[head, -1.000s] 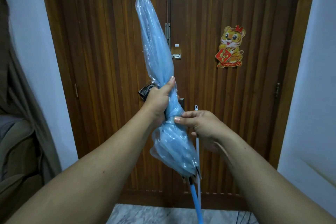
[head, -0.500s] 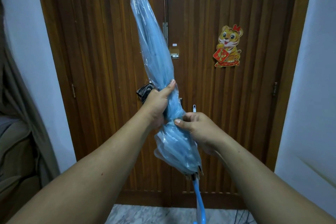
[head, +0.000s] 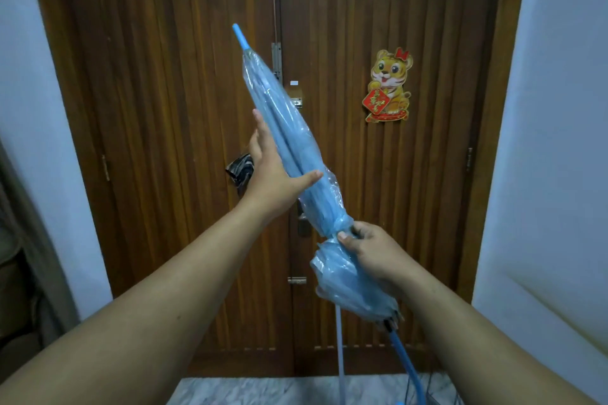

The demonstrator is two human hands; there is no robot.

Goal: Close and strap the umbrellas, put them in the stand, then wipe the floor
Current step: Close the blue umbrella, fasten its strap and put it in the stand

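While you hold it slanted in front of the wooden door [head: 164, 141], the blue umbrella [head: 289, 148] is folded but looks only half secured, its tip pointing up and to the left and its handle shaft running down toward the marble floor [head: 246, 391] at lower right. The biggest risk is the whole canopy springing loose: your left hand [head: 273, 174] has an open grip, fingers straight along the folds and thumb laid across them, so it steadies the plastic without clamping it, and a small tilt could let the pleats fan out. Next comes the waist of the bundle, where your right hand [head: 371, 250] has a closed grip pinching the cinched fabric; whether the strap is actually fastened under those fingers cannot be told, and letting go before it catches would undo the wrap. The bunched skirt below that pinch already puffs outward, so it could snag when you lower the umbrella into the stand, which is not in view. A thin white rod [head: 340, 339] hangs just beside the shaft and could tangle with it as you move. Smaller still, the dark striped item [head: 240, 169] hanging on the door behind your left wrist sits close enough to be brushed by a swing of the tip.
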